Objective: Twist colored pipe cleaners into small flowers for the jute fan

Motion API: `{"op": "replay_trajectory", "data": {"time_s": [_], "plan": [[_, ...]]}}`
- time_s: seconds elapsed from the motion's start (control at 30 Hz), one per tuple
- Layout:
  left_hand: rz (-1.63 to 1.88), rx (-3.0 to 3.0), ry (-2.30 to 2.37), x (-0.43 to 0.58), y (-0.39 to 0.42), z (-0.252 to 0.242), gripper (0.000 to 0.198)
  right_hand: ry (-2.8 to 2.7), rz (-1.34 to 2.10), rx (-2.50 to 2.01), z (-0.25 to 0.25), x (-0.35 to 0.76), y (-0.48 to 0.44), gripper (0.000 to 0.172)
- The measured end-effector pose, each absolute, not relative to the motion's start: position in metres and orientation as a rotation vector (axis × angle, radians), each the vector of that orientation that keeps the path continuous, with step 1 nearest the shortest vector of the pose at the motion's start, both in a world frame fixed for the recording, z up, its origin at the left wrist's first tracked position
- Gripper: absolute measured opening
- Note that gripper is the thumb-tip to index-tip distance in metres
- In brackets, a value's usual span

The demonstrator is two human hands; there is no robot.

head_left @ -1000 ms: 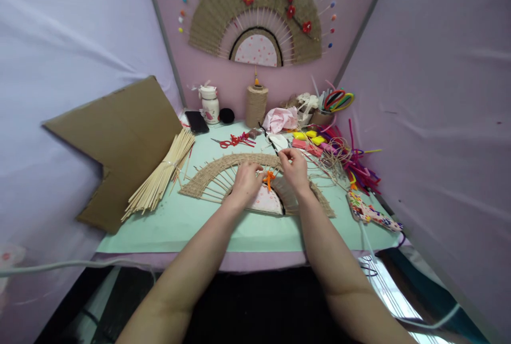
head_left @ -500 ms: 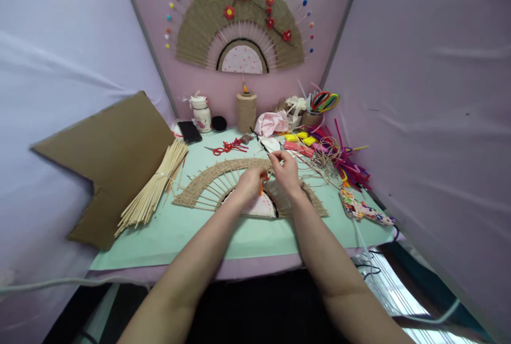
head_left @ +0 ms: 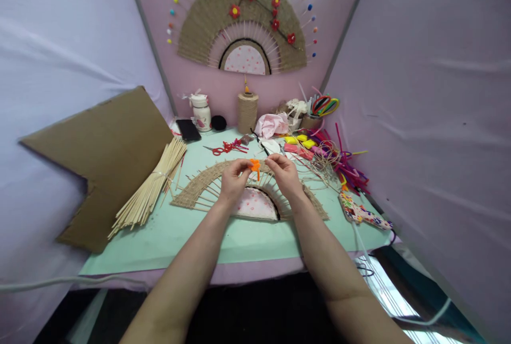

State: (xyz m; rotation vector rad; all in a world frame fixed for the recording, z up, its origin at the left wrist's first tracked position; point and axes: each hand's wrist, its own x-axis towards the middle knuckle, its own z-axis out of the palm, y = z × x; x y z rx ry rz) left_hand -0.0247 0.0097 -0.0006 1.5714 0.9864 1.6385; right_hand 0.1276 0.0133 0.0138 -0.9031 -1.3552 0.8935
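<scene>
A half-woven jute fan (head_left: 199, 187) on stick ribs lies on the mint-green mat (head_left: 187, 232), with a pink dotted half-circle (head_left: 255, 204) at its centre. Both hands hover just above the fan's upper rim. My left hand (head_left: 232, 177) pinches a small orange pipe-cleaner piece (head_left: 255, 165) between thumb and fingers. My right hand (head_left: 282, 171) is closed in a pinch beside the orange piece; what it grips is too small to make out.
A bundle of bamboo sticks (head_left: 154, 187) and a cardboard sheet (head_left: 104, 147) lie at left. Red scissors (head_left: 223, 148), a twine spool (head_left: 247, 111), a phone (head_left: 188, 130), a jar (head_left: 200, 112), clay pieces (head_left: 303, 142), pipe cleaners (head_left: 347, 165) and a patterned glue gun (head_left: 361, 212) crowd the back and right. A finished fan (head_left: 241, 24) hangs on the wall.
Both hands have lifted from the fan's middle toward its upper rim. The orange piece has come up with the left hand and now shows between the two hands.
</scene>
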Motion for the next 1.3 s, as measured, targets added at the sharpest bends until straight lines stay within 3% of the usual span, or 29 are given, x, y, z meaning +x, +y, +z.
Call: {"op": "replay_trajectory", "data": {"time_s": [0.33, 0.8, 1.07, 1.3], "plan": [[1.378, 1.164, 0.823, -0.017, 0.005, 0.008, 0.03, -1.33, 0.918, -0.969, 0.017, 0.115, 0.006, 0.025], [1.386, 0.864, 0.778, -0.015, 0.003, 0.012, 0.022, -1.256, 0.805, -0.946, 0.015, 0.11, 0.002, 0.02], [1.545, 1.025, 0.864, -0.016, 0.006, 0.003, 0.022, -1.449, 0.615, -0.969, 0.015, 0.108, -0.002, 0.018], [1.505, 1.066, 0.902, -0.014, 0.004, 0.004, 0.017, -1.357, 0.671, -1.032, 0.01, 0.108, 0.004, 0.019]]}}
